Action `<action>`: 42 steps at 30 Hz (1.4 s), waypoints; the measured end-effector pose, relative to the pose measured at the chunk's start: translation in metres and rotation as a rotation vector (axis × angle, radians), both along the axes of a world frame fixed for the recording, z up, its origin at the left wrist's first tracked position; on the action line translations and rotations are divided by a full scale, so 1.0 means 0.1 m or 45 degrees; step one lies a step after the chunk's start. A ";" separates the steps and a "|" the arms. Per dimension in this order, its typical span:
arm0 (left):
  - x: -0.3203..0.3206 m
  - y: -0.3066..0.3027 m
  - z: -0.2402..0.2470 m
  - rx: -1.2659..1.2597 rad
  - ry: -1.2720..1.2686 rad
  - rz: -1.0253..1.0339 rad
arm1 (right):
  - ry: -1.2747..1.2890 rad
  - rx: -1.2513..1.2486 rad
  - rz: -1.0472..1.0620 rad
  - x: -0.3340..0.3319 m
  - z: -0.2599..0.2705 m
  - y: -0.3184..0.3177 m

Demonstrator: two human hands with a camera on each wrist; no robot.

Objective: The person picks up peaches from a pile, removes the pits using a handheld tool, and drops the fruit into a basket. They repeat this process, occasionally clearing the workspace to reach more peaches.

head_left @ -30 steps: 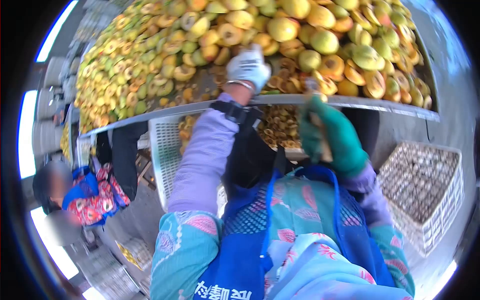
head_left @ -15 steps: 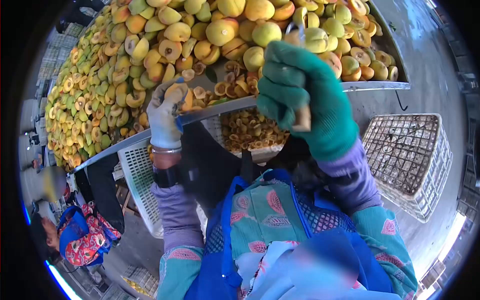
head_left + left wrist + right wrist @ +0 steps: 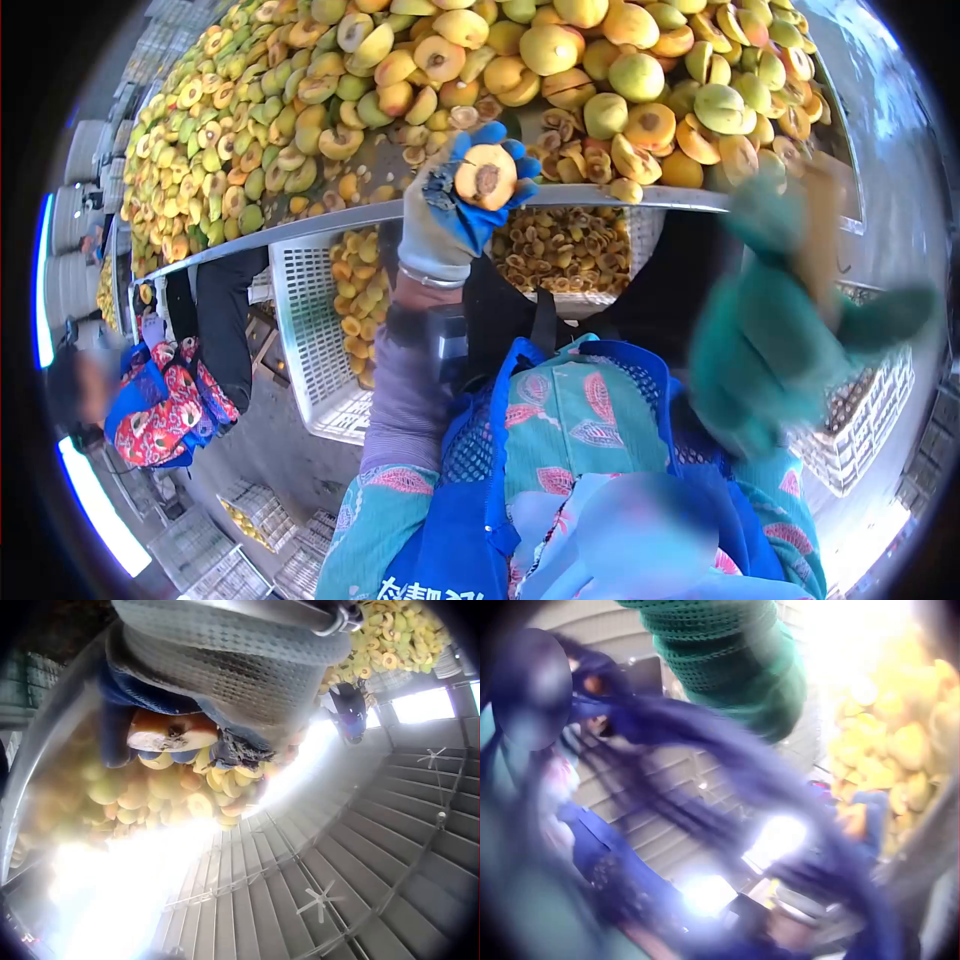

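Observation:
My left hand (image 3: 438, 215), in a pale glove with blue fingers, holds a peach half (image 3: 486, 178) at the tray's near edge. Its cut face is turned up and shows a brown, rough centre. In the left wrist view the blue fingers wrap around this peach half (image 3: 172, 735), beside a dark torn patch on the glove. My right hand (image 3: 775, 345), in a green knitted glove, is blurred out to the right. It grips a wooden-handled tool (image 3: 822, 240), whose working end does not show. The right wrist view catches only part of the green glove (image 3: 735, 667).
A metal-edged tray (image 3: 370, 214) heaped with whole and halved peaches (image 3: 550, 50) spans the front. Beneath it stand a white crate (image 3: 310, 330) of fruit and a container of brown scraps (image 3: 560, 250). Another crate (image 3: 860, 440) is at right. A person (image 3: 175, 410) sits at left.
My left hand has turned palm up, showing the peach half's cut face. My right hand, with the tool, has swung right from the tray's front edge.

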State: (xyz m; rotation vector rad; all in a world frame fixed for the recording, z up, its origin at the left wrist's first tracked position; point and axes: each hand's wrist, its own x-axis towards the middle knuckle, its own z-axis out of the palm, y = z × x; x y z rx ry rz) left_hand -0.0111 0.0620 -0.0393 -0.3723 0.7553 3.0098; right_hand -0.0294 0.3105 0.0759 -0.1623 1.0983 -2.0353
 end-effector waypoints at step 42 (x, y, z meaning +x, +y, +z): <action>-0.29 0.44 0.34 -1.060 -0.140 0.119 | 0.565 0.408 -0.123 0.10 -1.12 -0.80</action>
